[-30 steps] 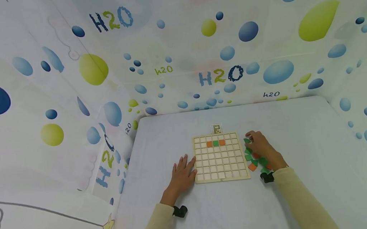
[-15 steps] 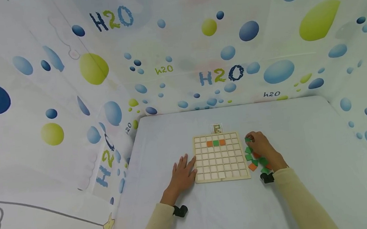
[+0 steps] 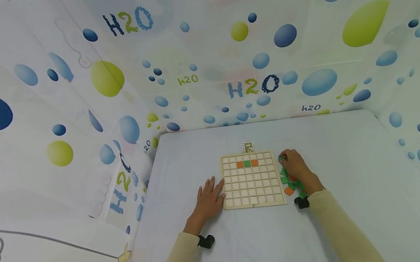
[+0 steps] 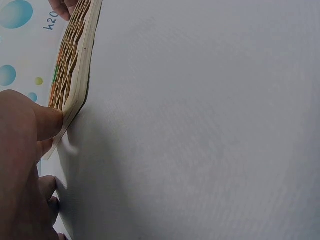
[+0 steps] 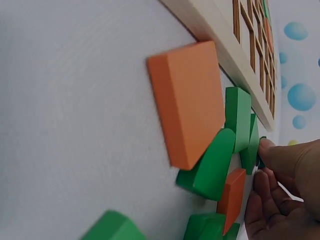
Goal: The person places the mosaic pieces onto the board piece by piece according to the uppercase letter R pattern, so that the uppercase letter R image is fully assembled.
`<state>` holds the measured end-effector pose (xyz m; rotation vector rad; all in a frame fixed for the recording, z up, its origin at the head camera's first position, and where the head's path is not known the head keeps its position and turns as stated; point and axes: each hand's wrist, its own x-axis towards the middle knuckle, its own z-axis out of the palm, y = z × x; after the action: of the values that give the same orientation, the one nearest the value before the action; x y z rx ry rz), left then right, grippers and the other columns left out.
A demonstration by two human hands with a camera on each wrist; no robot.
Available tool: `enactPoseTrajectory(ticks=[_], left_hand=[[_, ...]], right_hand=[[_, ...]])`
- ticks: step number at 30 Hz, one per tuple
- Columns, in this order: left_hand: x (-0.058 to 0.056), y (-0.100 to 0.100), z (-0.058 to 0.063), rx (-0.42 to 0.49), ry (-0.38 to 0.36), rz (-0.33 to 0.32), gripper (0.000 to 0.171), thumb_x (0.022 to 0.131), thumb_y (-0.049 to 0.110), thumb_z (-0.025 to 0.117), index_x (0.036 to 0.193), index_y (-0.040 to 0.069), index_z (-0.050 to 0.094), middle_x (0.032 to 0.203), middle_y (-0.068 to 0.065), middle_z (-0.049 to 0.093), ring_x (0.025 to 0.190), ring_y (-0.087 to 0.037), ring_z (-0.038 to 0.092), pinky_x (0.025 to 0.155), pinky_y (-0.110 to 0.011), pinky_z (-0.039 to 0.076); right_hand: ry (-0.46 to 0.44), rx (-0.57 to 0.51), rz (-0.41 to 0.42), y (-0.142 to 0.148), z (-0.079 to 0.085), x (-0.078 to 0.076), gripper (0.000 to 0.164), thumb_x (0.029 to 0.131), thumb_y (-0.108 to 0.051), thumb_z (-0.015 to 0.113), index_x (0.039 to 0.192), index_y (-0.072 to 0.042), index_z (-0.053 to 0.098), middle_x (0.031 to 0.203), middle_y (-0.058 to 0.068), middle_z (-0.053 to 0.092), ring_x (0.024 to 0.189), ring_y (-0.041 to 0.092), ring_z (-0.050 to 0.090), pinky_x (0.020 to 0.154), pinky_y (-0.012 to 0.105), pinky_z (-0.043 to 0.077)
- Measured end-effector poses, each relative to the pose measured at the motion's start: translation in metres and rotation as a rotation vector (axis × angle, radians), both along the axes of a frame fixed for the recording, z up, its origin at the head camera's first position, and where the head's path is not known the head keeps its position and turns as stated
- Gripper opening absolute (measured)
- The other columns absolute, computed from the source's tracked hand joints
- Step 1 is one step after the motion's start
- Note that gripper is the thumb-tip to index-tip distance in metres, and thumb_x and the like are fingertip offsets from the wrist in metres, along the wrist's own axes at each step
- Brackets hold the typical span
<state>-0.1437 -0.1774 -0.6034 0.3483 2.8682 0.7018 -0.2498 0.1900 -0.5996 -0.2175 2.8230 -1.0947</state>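
Off the two-o'clock side of a square pale-wood grid board (image 3: pixel 249 183), the person's right hand (image 3: pixel 297 167) has edged boardward pinching a flat green tile (image 3: pixel 280 158), apparently chosen as a fourth piece, while the left hand (image 3: pixel 208 201), fingers spread, touches the eight-o'clock edge.

From my remote seat I view a pale wooden gridded board (image 3: pixel 251 184), lying flat, its left edge touched by the left hand (image 3: pixel 208 202). In its second row from the far side sit, left to right, an orange tile (image 3: pixel 240 165), a green tile (image 3: pixel 247 164) and a second orange tile (image 3: pixel 254 163). I see another green piece (image 3: pixel 281 158) pinched in the right hand (image 3: pixel 295 166); loose tiles (image 3: pixel 285 180), green and orange, crowd the board's right edge.
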Motion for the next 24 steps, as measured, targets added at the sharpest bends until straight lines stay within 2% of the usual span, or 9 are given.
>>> enactPoseTrajectory(ticks=[5, 9, 17, 24], left_hand=[[0.0, 0.001, 0.0, -0.012, -0.01, 0.009, 0.057, 0.112, 0.037, 0.045, 0.166, 0.021, 0.037, 0.175, -0.018, 0.021, 0.162, -0.042, 0.016, 0.126, -0.068, 0.012], [0.0, 0.001, 0.0, -0.013, -0.006, 0.008, 0.056, 0.112, 0.035, 0.046, 0.166, 0.02, 0.038, 0.175, -0.018, 0.022, 0.162, -0.042, 0.016, 0.126, -0.068, 0.012], [0.001, 0.001, -0.001, 0.014, 0.029, 0.001, 0.056, 0.111, 0.031, 0.049, 0.163, 0.016, 0.042, 0.172, -0.022, 0.026, 0.16, -0.046, 0.02, 0.124, -0.071, 0.014], [0.002, 0.001, 0.0, 0.006, 0.028, 0.001, 0.055, 0.111, 0.03, 0.048, 0.163, 0.015, 0.042, 0.172, -0.023, 0.026, 0.16, -0.046, 0.021, 0.124, -0.072, 0.015]], right_hand=[[-0.024, -0.028, -0.01, -0.003, 0.004, 0.0, 0.029, 0.107, -0.007, 0.059, 0.128, 0.013, 0.059, 0.12, 0.031, 0.056, 0.108, 0.043, 0.059, 0.095, 0.057, 0.051], [-0.007, -0.044, -0.01, -0.007, 0.0, -0.002, 0.03, 0.107, -0.008, 0.058, 0.128, 0.013, 0.059, 0.12, 0.03, 0.057, 0.107, 0.042, 0.059, 0.093, 0.055, 0.051], [-0.028, -0.126, 0.0, -0.024, 0.003, -0.002, 0.032, 0.108, -0.008, 0.056, 0.132, 0.013, 0.057, 0.128, 0.032, 0.054, 0.114, 0.045, 0.059, 0.097, 0.056, 0.052], [0.013, -0.056, 0.055, -0.041, 0.001, -0.002, 0.029, 0.107, -0.007, 0.058, 0.13, 0.01, 0.06, 0.125, 0.03, 0.057, 0.112, 0.043, 0.061, 0.095, 0.055, 0.053]])
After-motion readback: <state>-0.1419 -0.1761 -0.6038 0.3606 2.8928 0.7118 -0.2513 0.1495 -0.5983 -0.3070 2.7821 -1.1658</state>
